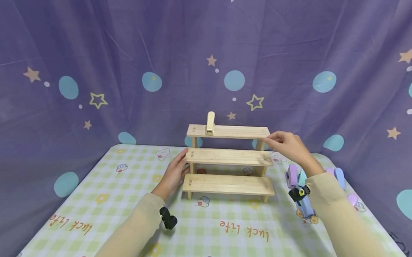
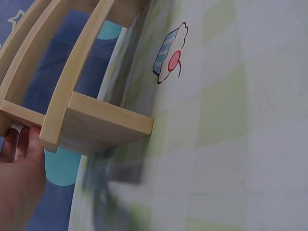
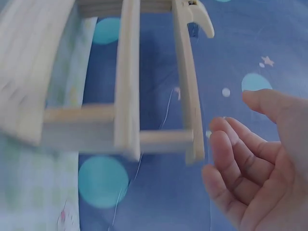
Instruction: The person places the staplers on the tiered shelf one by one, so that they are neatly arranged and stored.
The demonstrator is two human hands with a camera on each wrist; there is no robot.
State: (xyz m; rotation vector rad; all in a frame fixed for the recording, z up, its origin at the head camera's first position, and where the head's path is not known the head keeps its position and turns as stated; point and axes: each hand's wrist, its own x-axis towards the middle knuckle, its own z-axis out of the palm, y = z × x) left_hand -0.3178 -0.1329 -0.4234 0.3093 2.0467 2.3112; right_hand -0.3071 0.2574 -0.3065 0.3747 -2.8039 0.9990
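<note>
A three-tier wooden display shelf (image 1: 228,184) stands on the table, its boards rising like steps toward the back. My left hand (image 1: 174,172) grips its left side at the middle board, and in the left wrist view the fingers (image 2: 34,144) bend in against the wood. A cream stapler (image 1: 210,123) stands near the left end of the top board. My right hand (image 1: 288,145) is beside that board's right end, fingers loosely bent. Its palm holds nothing in the right wrist view, where a gap shows between the fingertips (image 3: 209,173) and the board.
Several staplers lie to the right, partly hidden by my right forearm: a purple stapler (image 1: 291,175), a blue stapler (image 1: 305,207) and another blue one (image 1: 339,177) among them. A checked cloth (image 1: 126,199) covers the table. Behind it hangs a purple curtain (image 1: 175,42).
</note>
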